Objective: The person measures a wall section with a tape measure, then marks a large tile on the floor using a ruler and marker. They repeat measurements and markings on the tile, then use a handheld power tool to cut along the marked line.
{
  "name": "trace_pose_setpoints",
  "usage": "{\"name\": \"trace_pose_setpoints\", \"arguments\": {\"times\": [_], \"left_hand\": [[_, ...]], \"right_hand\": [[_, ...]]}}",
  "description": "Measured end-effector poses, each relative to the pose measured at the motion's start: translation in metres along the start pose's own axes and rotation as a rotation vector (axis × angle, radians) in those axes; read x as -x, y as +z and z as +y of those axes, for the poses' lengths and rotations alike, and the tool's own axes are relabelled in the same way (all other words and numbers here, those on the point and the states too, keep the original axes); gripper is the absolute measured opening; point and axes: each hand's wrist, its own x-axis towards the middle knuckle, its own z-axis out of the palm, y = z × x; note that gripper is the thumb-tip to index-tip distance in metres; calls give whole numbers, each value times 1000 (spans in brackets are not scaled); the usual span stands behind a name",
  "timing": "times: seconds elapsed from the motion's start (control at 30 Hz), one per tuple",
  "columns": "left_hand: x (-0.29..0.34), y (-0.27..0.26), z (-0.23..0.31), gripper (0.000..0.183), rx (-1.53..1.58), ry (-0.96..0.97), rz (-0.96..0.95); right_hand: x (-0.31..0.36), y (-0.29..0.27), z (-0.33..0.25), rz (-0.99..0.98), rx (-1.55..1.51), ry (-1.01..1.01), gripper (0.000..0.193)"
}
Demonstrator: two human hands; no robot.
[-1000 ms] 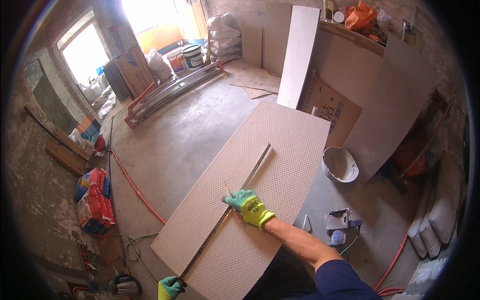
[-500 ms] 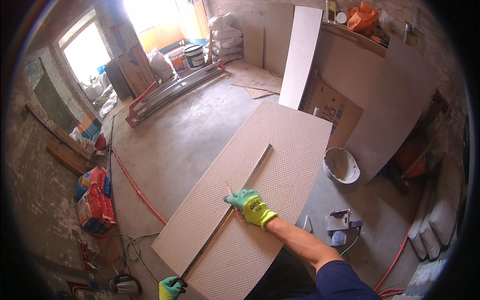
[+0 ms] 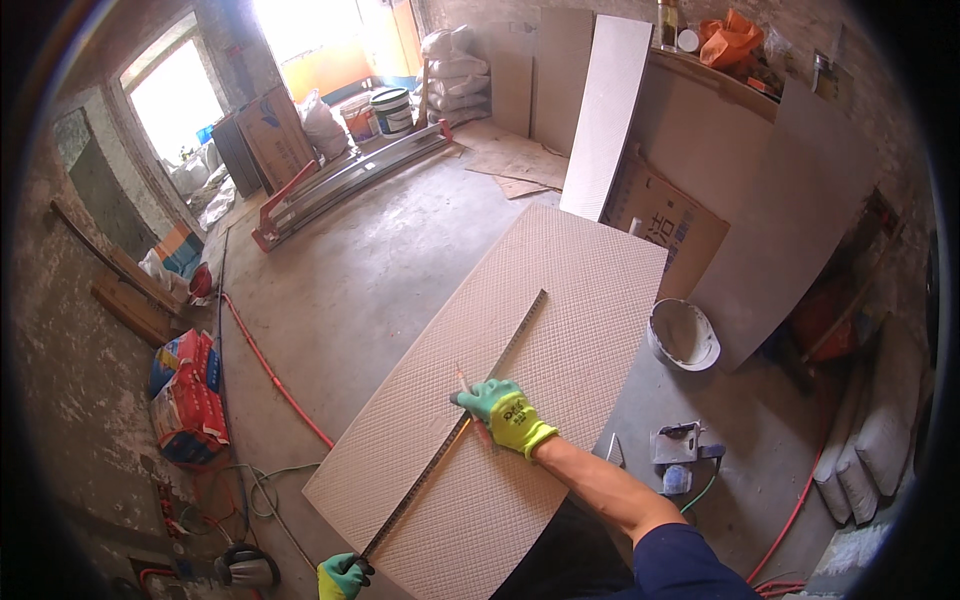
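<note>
A large tile (image 3: 565, 275) lies in front of me, its pale beige face covered with a fine raised grid. Lengthwise across it runs a long, thin dark ruler (image 3: 415, 487) with marks along its edge. My left hand (image 3: 342, 577), in a green and yellow glove, is closed on the ruler's near end by the tile's near left corner. Around the ruler's middle rests my gloved right hand (image 3: 505, 412), its fingers pinched on a slim pencil (image 3: 462, 380) that points up and away. The right fingertips and palm are partly hidden.
A red and silver tile cutter (image 3: 350, 185) lies on the floor at the far left. Right of the tile are a white hard hat (image 3: 683, 335) and a small power tool (image 3: 678, 445). Large slabs (image 3: 606, 115) lean at the back. A red hose (image 3: 270, 370) crosses the floor.
</note>
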Motion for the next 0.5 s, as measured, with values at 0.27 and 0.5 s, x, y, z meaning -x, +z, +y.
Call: {"name": "trace_pose_setpoints", "arguments": {"times": [0.27,0.5], "left_hand": [[1,0,2,17,-8,28,-19],[0,-1,3,16,-5,12,-32]], "right_hand": [[0,5,3,-38,17,22,32],[1,-2,0,25,-10,-26,33]]}}
